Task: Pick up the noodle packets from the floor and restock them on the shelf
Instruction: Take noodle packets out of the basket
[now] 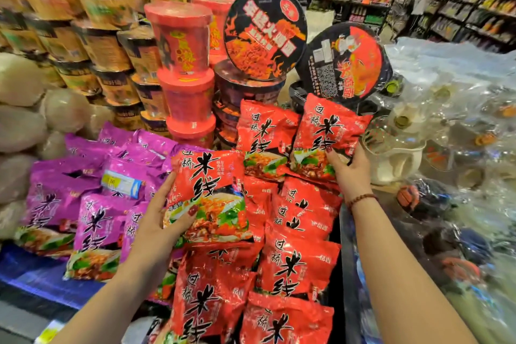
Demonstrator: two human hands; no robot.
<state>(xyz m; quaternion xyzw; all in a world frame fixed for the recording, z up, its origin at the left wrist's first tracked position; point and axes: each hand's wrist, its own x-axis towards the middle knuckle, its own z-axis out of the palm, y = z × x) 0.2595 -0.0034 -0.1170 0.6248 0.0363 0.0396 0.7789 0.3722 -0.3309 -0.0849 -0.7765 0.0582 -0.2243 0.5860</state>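
Head view: the left hand [164,218] grips a glossy red noodle packet [212,190] at its lower left corner, thumb curled over the front, above the heap of red packets [296,265] on the shelf [42,276]. The right hand [349,173] pinches a second red packet [329,131] by its bottom edge, upright before the black bowls [343,64]. Both packets show bold black characters and a noodle-dish photo.

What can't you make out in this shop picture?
Head view only.
- Fingers of the left hand: behind the red packet it holds; only the thumb shows.
- Front red packets: cut by the bottom edge.
- Orange tubs, top left: print blurred.
- Far aisle shelves: goods too small.
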